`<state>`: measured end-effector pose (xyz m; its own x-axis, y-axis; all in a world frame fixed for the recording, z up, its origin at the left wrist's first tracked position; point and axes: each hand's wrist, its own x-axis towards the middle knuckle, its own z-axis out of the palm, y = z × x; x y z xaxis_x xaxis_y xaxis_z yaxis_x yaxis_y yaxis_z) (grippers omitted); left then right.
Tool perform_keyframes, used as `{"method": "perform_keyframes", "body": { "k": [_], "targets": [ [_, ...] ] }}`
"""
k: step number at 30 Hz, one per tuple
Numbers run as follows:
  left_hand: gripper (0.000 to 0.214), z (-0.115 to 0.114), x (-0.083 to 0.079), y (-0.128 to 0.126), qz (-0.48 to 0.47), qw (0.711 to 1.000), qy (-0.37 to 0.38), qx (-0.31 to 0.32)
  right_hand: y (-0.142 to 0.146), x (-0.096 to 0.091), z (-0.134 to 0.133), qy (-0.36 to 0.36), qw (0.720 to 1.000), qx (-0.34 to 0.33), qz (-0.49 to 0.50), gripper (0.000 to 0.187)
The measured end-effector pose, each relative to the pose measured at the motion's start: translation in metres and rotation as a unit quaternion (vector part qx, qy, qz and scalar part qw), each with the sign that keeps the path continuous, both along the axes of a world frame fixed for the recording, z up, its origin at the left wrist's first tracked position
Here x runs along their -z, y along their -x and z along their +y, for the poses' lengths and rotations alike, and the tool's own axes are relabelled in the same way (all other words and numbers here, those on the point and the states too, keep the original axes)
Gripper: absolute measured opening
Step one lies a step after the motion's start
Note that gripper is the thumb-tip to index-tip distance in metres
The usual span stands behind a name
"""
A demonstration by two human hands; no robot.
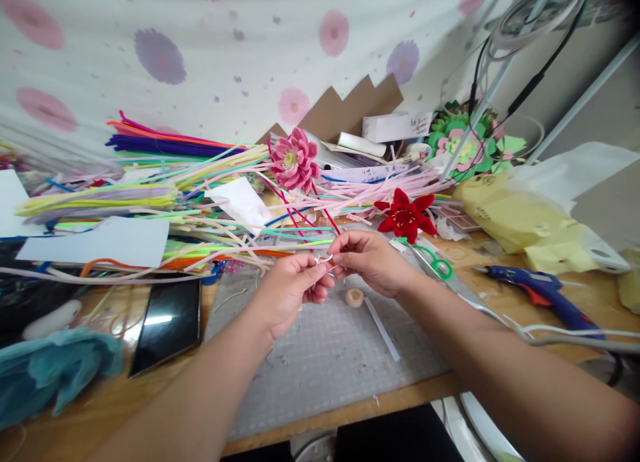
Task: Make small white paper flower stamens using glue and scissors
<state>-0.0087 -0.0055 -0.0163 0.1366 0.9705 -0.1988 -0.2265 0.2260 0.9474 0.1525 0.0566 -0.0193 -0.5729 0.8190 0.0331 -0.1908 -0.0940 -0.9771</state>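
Note:
My left hand (290,285) and my right hand (373,261) meet over a grey cutting mat (310,369). Between their fingertips is a small, thin white curled strand (325,259), perhaps a piece of pipe cleaner; both hands pinch it, and the fingers hide part of it. A small roll of beige tape (355,297) lies on the mat just below my right hand, with a flat white strip (383,332) beside it. Beyond the hands are a red flower (405,215) and a pink flower (294,160), both fuzzy-looking.
Bundles of coloured pipe cleaners (100,205) spread across the back and left. Green-handled scissors (441,269) and a blue glue gun (543,289) with its cord lie at the right. A dark phone or tablet (167,325) and blue fabric (60,369) are at the left.

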Motion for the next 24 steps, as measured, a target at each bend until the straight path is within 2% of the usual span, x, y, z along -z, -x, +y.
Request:
{"method": "perform_keyframes", "body": {
  "k": [6, 14, 19, 24],
  "targets": [
    [0.020, 0.0000, 0.0006, -0.0001, -0.028, 0.999, 0.023, 0.012, -0.0009, -0.0007, 0.0008, 0.007, 1.000, -0.005, -0.019, 0.011],
    [0.011, 0.0013, -0.0026, -0.0008, -0.110, 0.991, 0.047, -0.058, -0.0011, -0.0027, -0.0013, 0.036, 0.996, -0.068, -0.036, 0.028],
    [0.004, 0.0019, -0.0009, 0.0005, -0.124, 0.989, 0.034, -0.069, -0.0018, -0.0022, -0.0011, 0.039, 0.992, -0.107, -0.046, 0.036],
    [0.010, 0.0019, -0.0010, 0.0014, -0.127, 0.990, 0.027, -0.058, -0.0019, -0.0012, 0.0001, 0.027, 0.996, -0.077, -0.036, 0.035]
  ]
}}
